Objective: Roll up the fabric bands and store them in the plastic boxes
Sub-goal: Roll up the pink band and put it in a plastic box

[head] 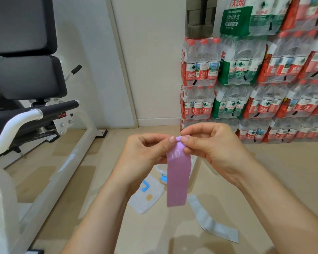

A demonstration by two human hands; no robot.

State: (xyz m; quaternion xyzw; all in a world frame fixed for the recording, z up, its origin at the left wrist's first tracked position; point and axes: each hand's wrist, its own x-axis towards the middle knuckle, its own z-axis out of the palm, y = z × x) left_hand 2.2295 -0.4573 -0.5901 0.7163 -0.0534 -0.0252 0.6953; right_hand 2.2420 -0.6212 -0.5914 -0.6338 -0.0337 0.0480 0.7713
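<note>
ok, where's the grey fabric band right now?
Head view, lower right: the flat grey fabric band lies on the floor, just right of the hanging pink fabric band and the clear plastic box.

Pink fabric band (pixel 177 178) hangs above clear plastic box (pixel 145 198) on floor (pixel 81 180); grey fabric band (pixel 215 226) right of box; white gym machine (pixel 35 116) left; stacked water-bottle packs (pixel 255 79) behind, right.

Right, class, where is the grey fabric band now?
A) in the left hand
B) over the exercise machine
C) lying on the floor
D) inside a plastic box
C: the grey band lies flat on the floor, right of the plastic box, while the left hand and right hand pinch the pink band.
</note>
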